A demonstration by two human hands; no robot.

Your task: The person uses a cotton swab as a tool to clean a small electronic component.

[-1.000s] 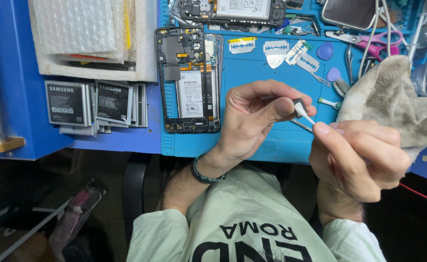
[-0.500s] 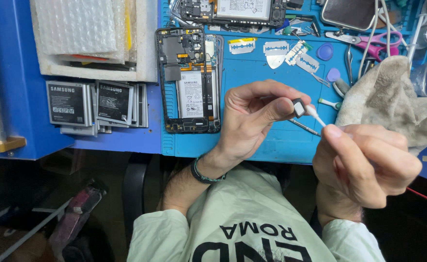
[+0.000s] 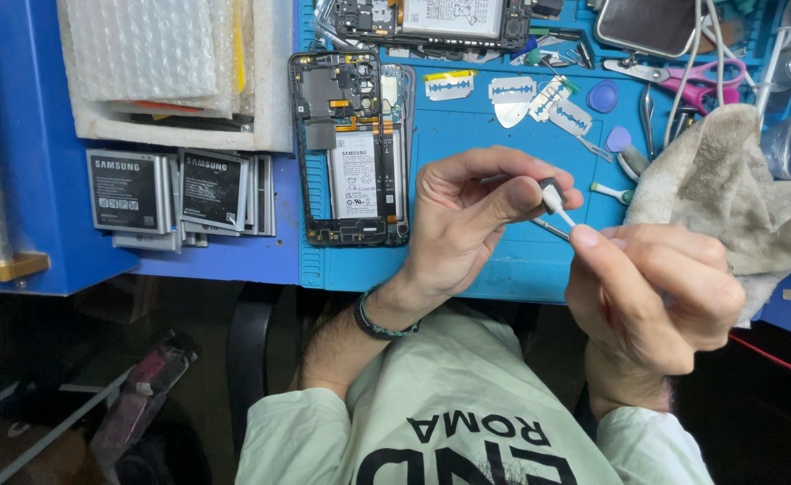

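Right hand (image 3: 651,296) nudged closer with white swab (image 3: 557,205) | left hand (image 3: 472,220) pinches small dark part (image 3: 550,189) | part light, fragile; grip by edges | both hands closed.

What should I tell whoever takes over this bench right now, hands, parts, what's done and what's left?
Left hand: pinches a small dark part between thumb and fingers, held above the blue mat.
Right hand: holds a cotton swab, white tip against the part.
Opened phone lies back off on the mat, battery in place; a second opened phone sits above it. Razor blades, picks, pink scissors and a cloth lie right; spare batteries left.
Done: phone opened.
Left: part is out of the phone; back not refitted.
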